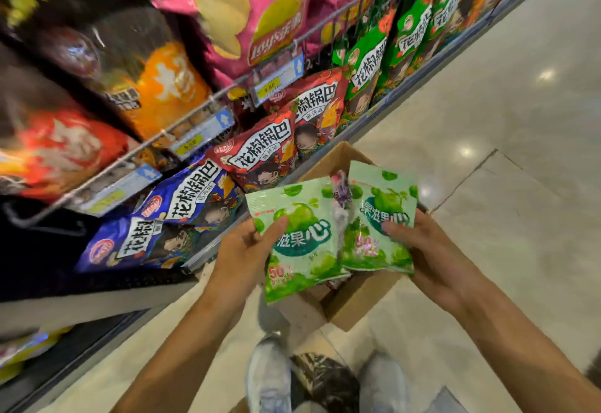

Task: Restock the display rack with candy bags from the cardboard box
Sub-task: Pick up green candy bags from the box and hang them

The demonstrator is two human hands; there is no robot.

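Observation:
My left hand [242, 250] grips a light green candy bag [304, 250] by its left edge, thumb on the front. Beside it, my right hand [422, 243] holds a second green candy bag [380, 217] of the same kind. Both bags hang just above an open cardboard box [357, 302] standing on the floor against the rack. A purple wrapped item [341, 191] shows between the two bags, over the box. The display rack [195, 110] of wire shelves rises to the left, full of snack bags.
Red, blue and green snack bags [270, 149] fill the lower shelf next to the box, with chip bags [247, 12] above. Price tags [279, 82] hang on the wire rails. My two white shoes [270, 377] stand on the pale tiled floor [504, 120].

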